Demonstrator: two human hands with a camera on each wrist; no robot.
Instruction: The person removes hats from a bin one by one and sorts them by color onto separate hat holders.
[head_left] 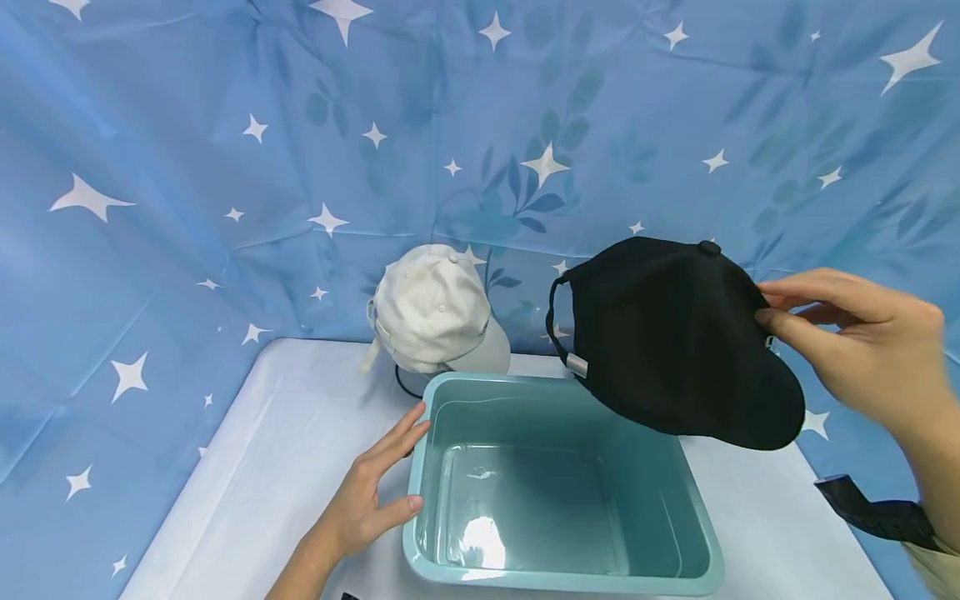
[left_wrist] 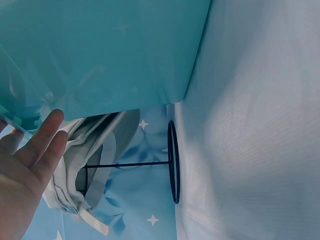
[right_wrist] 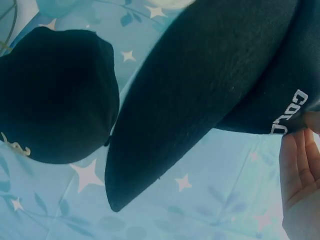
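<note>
My right hand (head_left: 862, 342) pinches a black baseball cap (head_left: 675, 342) by its front near the brim, holding it in the air over the far right part of a teal plastic bin (head_left: 712, 533). In the right wrist view, white lettering shows on the cap's front (right_wrist: 250, 85) beside the fingertips. At the bin's left rim is my left hand (head_left: 367, 492), its fingers extended against the edge. Behind the bin's far left corner, a white cap (head_left: 435, 308) sits on a black wire stand (left_wrist: 173, 162) with a ring base.
Another black cap (right_wrist: 55, 95) with light embroidery appears in the right wrist view. The bin stands on a table with a white cloth (head_left: 285, 467). A blue curtain (head_left: 225, 167) with white stars hangs behind and at both sides.
</note>
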